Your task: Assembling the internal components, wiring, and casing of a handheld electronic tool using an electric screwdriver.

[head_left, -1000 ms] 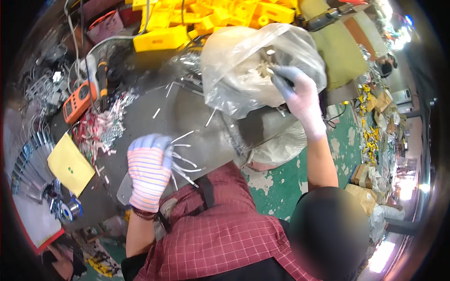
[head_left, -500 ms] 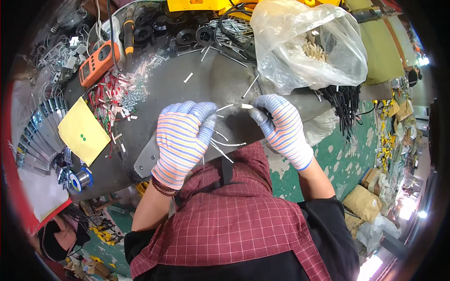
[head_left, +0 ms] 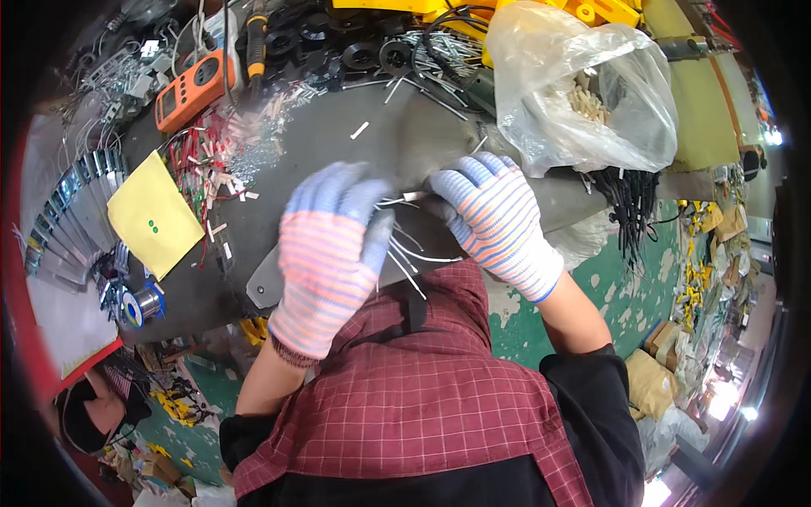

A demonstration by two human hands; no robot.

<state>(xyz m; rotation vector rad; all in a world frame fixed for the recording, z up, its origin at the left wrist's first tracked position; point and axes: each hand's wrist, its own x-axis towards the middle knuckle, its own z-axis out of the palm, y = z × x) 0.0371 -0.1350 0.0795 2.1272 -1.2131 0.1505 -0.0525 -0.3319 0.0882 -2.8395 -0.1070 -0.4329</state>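
Observation:
My left hand (head_left: pixel 328 245), in a striped knit glove and smeared a little by motion, is closed around several thin white wires (head_left: pixel 407 253). Their loose ends fan out below its thumb. One wire sticks out to the right between the hands, toward a small white sleeve (head_left: pixel 413 196). My right hand (head_left: pixel 500 221), gloved alike, pinches that sleeve at its fingertips. Whether the wire's tip is inside the sleeve cannot be made out. Both hands hover over the near edge of the dark worktable (head_left: pixel 338 156).
A clear plastic bag (head_left: pixel 541 110) of small cream-coloured pieces stands behind my right hand. Screws (head_left: pixel 435 55) and black discs lie at the back. To the left are an orange meter (head_left: pixel 193 91), red wires (head_left: pixel 193 152), a yellow sheet (head_left: pixel 154 215) and a solder spool (head_left: pixel 144 304).
My right hand has moved left with the white sleeve, closer to my left hand. The whole view has shifted slightly, with the table's things now a bit farther right.

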